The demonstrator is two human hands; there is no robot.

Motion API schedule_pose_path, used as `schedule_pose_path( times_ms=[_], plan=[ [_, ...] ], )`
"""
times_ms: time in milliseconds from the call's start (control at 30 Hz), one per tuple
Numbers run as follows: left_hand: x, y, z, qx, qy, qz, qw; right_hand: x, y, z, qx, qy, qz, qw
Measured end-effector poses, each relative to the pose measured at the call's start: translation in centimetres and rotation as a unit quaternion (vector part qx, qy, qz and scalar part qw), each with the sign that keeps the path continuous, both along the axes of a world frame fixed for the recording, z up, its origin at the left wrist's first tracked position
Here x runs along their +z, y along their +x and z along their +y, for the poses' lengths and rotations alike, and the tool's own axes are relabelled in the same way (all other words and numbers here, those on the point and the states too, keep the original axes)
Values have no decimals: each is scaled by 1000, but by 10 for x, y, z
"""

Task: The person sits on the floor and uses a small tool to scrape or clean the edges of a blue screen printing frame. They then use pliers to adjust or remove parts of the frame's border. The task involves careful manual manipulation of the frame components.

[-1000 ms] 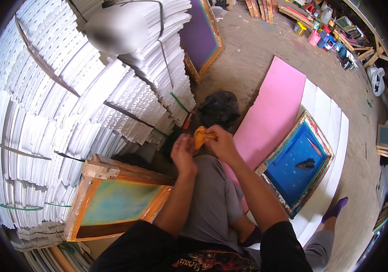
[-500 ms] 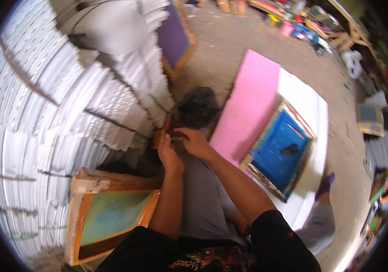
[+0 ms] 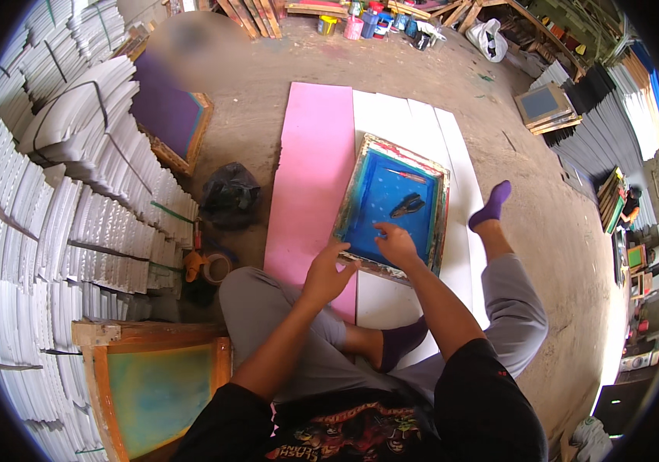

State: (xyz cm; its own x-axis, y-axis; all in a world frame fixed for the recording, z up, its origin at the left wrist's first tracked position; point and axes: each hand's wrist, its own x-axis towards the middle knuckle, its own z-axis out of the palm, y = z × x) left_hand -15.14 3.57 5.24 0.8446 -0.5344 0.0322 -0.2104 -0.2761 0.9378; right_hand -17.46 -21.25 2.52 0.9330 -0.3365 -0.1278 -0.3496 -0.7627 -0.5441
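Note:
A screen-printing frame [image 3: 441,223] with blue mesh lies tilted on pink and white boards before me. My left hand [image 3: 328,279] is at its near left corner, thumb and fingers apart, with nothing visible between them. Over the lower part of the mesh hovers my right hand [image 3: 397,246], its fingers partly curled and apart; I make out nothing in it. On the mesh rest a dark object of unclear kind [image 3: 407,205] and, farther up, a slim reddish stick-like tool [image 3: 405,175].
To the left are a tape roll [image 3: 217,268], a black plastic bag [image 3: 231,195] and tall stacks of white corrugated sheets [image 3: 106,223]. A wooden-framed screen [image 3: 210,362] stands by my left knee; a purple one [image 3: 167,115] leans farther off. Paint containers [image 3: 352,28] line the back.
Both hands have moved right, from beside the tape and black bag to the blue screen's near edge. My view has swung right too.

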Motion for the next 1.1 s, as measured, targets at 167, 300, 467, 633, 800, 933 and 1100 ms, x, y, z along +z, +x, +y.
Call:
schedule_pose_path(
  times_ms=[167,300,467,633,800,933,1100],
  plan=[
    [-17,-9,-28,-135,184,-106,968,-21,-17,-64,-7,-115,61,991],
    [-48,-6,-56,-179,281,-238,912,-39,4,-105,53,-227,97,968],
    [-75,-4,-77,-207,312,-317,871,-56,35,-129,119,-325,78,935],
    [-87,2,-83,-220,271,-305,886,-86,50,-163,177,-363,91,910],
    [-95,6,-80,-197,306,-287,886,-51,65,-162,253,-383,143,877],
    [-94,2,-82,-158,277,-350,881,-49,57,-166,214,-326,133,911],
    [-95,-3,-81,-140,279,-340,887,-38,33,-150,101,-209,38,972]
  ],
)
